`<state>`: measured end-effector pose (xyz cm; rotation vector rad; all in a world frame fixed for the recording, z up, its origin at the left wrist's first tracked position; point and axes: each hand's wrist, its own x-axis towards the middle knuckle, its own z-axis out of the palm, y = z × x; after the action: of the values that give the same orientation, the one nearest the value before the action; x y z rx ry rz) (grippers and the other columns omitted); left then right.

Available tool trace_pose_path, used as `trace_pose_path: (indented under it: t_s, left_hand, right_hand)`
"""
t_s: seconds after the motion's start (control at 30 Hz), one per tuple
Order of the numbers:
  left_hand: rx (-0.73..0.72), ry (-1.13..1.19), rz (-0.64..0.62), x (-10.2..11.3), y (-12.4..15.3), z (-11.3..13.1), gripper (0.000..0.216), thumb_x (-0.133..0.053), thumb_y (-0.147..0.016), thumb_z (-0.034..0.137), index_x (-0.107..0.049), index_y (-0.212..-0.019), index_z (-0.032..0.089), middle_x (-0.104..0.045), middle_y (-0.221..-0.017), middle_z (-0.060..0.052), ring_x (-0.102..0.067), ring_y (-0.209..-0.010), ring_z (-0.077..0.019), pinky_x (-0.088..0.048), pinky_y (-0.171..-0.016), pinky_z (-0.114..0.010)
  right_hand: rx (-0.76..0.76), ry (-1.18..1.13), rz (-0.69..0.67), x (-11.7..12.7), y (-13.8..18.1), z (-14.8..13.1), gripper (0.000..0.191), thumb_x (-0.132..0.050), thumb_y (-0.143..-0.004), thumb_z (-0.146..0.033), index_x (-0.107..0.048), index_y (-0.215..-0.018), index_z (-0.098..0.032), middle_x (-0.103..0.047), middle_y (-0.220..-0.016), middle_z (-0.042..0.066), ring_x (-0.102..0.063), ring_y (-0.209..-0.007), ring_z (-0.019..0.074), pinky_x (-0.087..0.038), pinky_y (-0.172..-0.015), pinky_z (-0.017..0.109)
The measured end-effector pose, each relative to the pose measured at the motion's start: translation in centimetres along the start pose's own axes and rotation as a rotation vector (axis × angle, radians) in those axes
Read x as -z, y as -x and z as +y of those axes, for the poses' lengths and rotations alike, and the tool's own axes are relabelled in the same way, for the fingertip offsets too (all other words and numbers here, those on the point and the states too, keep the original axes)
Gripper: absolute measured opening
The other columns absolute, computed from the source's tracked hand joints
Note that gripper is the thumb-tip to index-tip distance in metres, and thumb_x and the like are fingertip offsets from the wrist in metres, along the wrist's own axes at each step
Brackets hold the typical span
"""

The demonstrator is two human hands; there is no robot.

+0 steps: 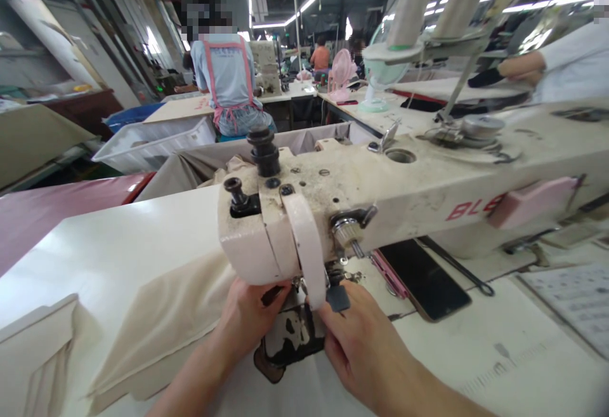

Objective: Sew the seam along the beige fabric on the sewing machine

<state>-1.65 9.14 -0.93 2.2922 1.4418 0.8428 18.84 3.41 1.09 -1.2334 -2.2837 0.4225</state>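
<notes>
A cream industrial sewing machine [285,176] stands in front of me, its needle area mostly hidden behind the white curved cover and my fingers. My left hand [250,315] is closed just left of the needle, thumb toward it, with the fingertips partly behind the machine head. On the other side, my right hand [361,334] has its fingers curled together near the presser foot. Whatever either hand pinches is hidden or too small to make out. Between them lies the worn metal needle plate [295,334]. Beige fabric [176,309] lies flat beside my left forearm.
Stacked beige pieces [38,353] lie at the left. Right of the needle are a black phone [425,280], a pink case [391,271] and a black-handled tool [457,264]. Thread cones [412,4] rise behind the machine. A person [226,74] sits ahead; another person's arm [523,65] shows right.
</notes>
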Motion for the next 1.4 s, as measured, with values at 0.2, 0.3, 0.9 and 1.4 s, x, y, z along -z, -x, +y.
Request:
trace_pose_path:
  t_s: [0.2,0.3,0.9,1.4]
  left_hand:
    - [0.111,-0.020,0.035,-0.2,-0.2,1.4,0.020,-0.053,-0.081,0.027,-0.068,-0.071,0.018,-0.068,-0.073,-0.007,-0.065,-0.078,-0.0249,-0.051,-0.075,-0.035]
    - [0.179,-0.035,0.050,0.0,-0.4,1.7,0.021,-0.052,-0.081,0.029,-0.060,-0.065,0.018,-0.062,-0.068,-0.007,-0.061,-0.077,-0.0252,-0.048,-0.079,-0.038]
    - [0.509,0.720,0.154,3.0,7.6,12.1,0.017,-0.050,-0.086,0.031,-0.047,-0.100,0.023,-0.056,-0.095,-0.003,-0.059,-0.087,-0.0171,-0.050,-0.068,-0.021]
    - [0.725,1.087,-0.352,9.5,6.3,10.9,0.018,-0.066,-0.069,0.027,-0.065,-0.083,0.016,-0.062,-0.071,-0.001,-0.054,-0.066,-0.0142,-0.039,-0.060,-0.020]
  right_hand:
    - [-0.022,-0.020,0.044,-0.3,0.3,0.2,0.039,-0.048,-0.075,-0.001,-0.061,-0.109,-0.015,-0.059,-0.108,0.012,-0.049,-0.103,0.0286,-0.044,-0.093,0.048]
    - [-0.020,-0.039,0.062,-0.4,0.3,0.6,0.039,-0.048,-0.074,0.001,-0.062,-0.108,-0.014,-0.059,-0.108,0.013,-0.051,-0.103,0.0284,-0.046,-0.092,0.048]
    - [-0.050,-0.993,0.294,-3.4,2.8,-7.2,0.068,-0.051,-0.079,-0.007,-0.039,-0.140,-0.034,-0.049,-0.132,0.007,-0.055,-0.117,0.0216,-0.056,-0.084,0.029]
    - [-0.363,-0.935,0.007,4.7,2.1,-6.2,0.026,-0.064,-0.080,-0.039,-0.071,-0.075,-0.015,-0.063,-0.064,0.000,-0.054,-0.063,0.0147,-0.039,-0.059,0.023]
